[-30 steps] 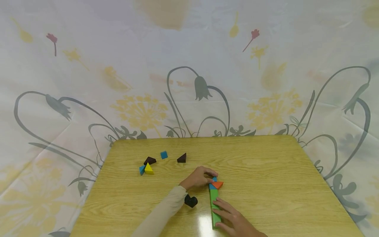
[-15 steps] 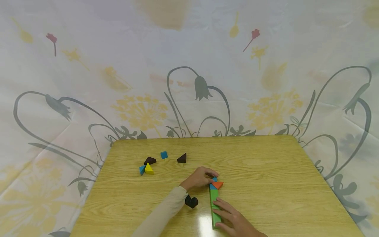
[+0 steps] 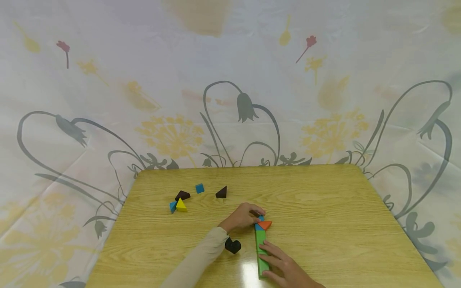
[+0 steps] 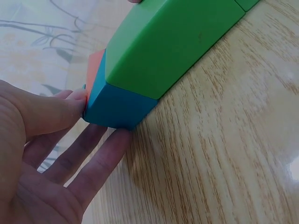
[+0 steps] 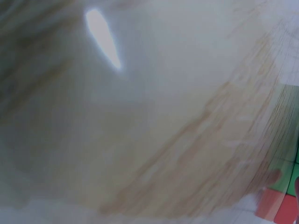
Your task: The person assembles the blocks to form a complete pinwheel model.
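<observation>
A row of wooden blocks runs away from me on the table [image 3: 324, 208]. Its near part is a pair of green blocks [image 3: 261, 238], end to end. Beyond them a blue triangular block [image 3: 258, 227] meets an orange triangular block [image 3: 265, 225], and a further small blue block [image 3: 261, 218] forms the far end. My left hand [image 3: 240, 216] pinches around this blue end; the left wrist view has its thumb [image 4: 60, 114] by the orange-blue seam and fingertips behind the blue. My right hand [image 3: 286, 266] lays extended fingers along the green blocks' right side.
A black heart-like piece [image 3: 233, 245] lies beside my left forearm. Farther left are a yellow triangle [image 3: 181, 205], a blue triangle [image 3: 173, 206], a dark block [image 3: 182, 195] and a blue cube [image 3: 199, 188]. A dark triangle [image 3: 222, 193] sits near the back.
</observation>
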`<state>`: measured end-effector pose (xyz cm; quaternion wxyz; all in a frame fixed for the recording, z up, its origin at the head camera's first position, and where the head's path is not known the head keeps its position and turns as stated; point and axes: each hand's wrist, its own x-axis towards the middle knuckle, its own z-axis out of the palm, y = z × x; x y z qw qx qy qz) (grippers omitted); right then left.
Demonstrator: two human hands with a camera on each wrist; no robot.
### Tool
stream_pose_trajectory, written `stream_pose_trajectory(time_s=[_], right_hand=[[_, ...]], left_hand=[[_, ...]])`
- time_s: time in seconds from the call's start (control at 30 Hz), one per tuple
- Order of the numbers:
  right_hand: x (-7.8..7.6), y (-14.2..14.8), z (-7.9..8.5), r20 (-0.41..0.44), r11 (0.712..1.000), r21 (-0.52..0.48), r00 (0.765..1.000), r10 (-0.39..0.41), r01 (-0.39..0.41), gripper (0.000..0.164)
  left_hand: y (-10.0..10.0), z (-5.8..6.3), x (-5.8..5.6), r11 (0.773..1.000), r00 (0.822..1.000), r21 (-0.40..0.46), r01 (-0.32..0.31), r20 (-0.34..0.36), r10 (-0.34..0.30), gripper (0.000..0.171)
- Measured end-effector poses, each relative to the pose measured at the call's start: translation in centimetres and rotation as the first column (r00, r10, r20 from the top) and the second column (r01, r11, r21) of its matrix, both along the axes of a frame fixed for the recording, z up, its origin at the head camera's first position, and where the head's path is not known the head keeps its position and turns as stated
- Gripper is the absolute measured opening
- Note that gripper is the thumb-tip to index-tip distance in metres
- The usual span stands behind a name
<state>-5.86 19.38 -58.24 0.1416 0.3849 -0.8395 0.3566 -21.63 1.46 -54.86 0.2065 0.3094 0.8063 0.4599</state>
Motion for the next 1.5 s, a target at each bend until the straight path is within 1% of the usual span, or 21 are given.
stream_pose_trajectory(time_s=[0.17,0.3,0.4,0.5,0.67,0.83,0.93,1.03,1.13,1.27,1.4,1.5], right_hand=[[-0.1,0.1,-0.3,-0.02,1.0,0.002,1.0,0.01,-0.01,0.042],[-0.1,0.1,-0.6,-0.021,1.0,0.006,1.0,0.001,-0.001,0.042],[-0.1,0.1,-0.7,-0.018,1.0,0.008,1.0,-0.007,0.007,0.042],[-0.1,0.2,-0.8,-0.017,1.0,0.009,1.0,-0.005,0.005,0.042],[-0.2,0.2,-0.9,-0.03,1.0,0.003,1.0,0.009,-0.009,0.043],[-0.1,0.2,-0.8,-0.03,1.0,0.0,0.999,0.01,-0.01,0.043],[-0.1,0.2,-0.8,-0.032,1.0,-0.01,0.999,0.019,-0.02,0.042],[-0.2,0.2,-0.8,-0.041,0.999,-0.021,0.999,0.033,-0.033,0.042],[-0.2,0.3,-0.8,-0.041,0.999,-0.028,0.998,0.039,-0.04,0.042],[-0.3,0.3,-0.8,-0.032,0.999,-0.028,0.999,0.031,-0.032,0.042],[-0.1,0.2,-0.7,0.008,1.0,-0.009,1.0,0.008,-0.007,0.042],[0.0,0.2,-0.7,0.004,1.0,0.0,1.0,0.004,-0.004,0.042]], left_hand=[[0.0,-0.1,0.0,1.0,1.0,0.008,0.001,0.003,-0.001,0.023],[-0.1,0.0,0.1,1.0,1.0,0.014,0.005,-0.005,-0.005,0.022],[-0.2,0.3,0.1,1.0,1.0,0.02,0.004,-0.022,-0.003,0.021],[-0.6,0.7,0.0,1.0,0.999,0.023,-0.012,-0.038,0.012,0.021],[-1.3,1.5,-0.4,0.999,0.998,0.027,-0.038,-0.056,0.04,0.022],[-2.3,1.9,-0.9,0.998,0.994,0.023,-0.057,-0.097,0.059,0.023],[-3.1,2.3,-1.1,0.997,0.992,0.018,-0.074,-0.105,0.076,0.024],[-3.8,2.8,-1.3,0.995,0.989,0.029,-0.099,-0.11,0.101,0.024],[-4.6,3.1,-1.6,0.992,0.982,0.039,-0.123,-0.137,0.127,0.024],[-5.6,3.3,-1.9,0.989,0.977,0.054,-0.139,-0.154,0.146,0.024],[-6.8,3.4,-2.1,0.986,0.976,0.083,-0.148,-0.146,0.159,0.024],[-7.5,3.3,-2.3,0.981,0.975,0.095,-0.168,-0.13,0.18,0.025]])
